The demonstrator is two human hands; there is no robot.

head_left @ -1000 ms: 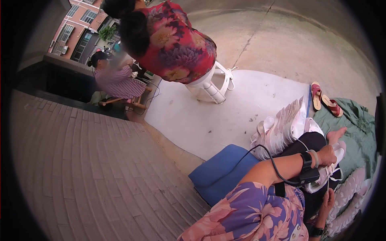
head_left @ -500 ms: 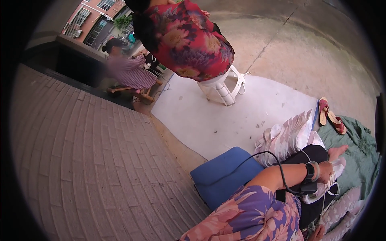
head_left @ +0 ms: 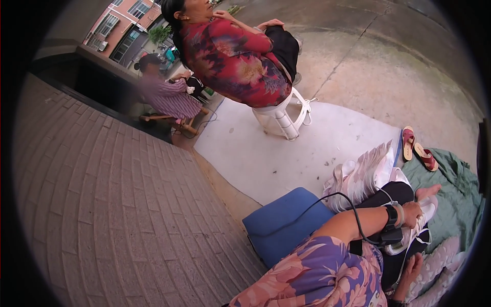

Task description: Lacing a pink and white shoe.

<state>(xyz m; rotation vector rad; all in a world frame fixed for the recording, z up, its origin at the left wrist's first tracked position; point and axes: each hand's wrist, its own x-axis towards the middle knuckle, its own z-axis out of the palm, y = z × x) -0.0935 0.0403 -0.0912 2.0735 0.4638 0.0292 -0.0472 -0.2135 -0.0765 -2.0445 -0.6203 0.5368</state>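
A pale pink and white shoe [head_left: 428,209] with loose white laces lies across my black-trousered lap. My left hand [head_left: 410,215], a dark strap on its wrist, is curled and closed on the shoe near its laces. Below it, my right hand [head_left: 413,267] is held with its fingers stretched out, apart from the shoe. A white lace [head_left: 407,260] trails down from the shoe beside that hand; I see no firm grip on it.
Pale shoe uppers lie stacked on the white mat [head_left: 230,148] and in more rows [head_left: 441,263] on the green cloth [head_left: 445,189]. Nearby are a blue cushion [head_left: 284,220], red sandals [head_left: 426,156] and a brick wall [head_left: 112,204]. One person sits on a white stool [head_left: 279,120], another farther back.
My right hand has risen from the lower edge toward the shoe. My left hand stays at the shoe. The person on the stool shows more of head and arms, as my view has tilted up slightly.
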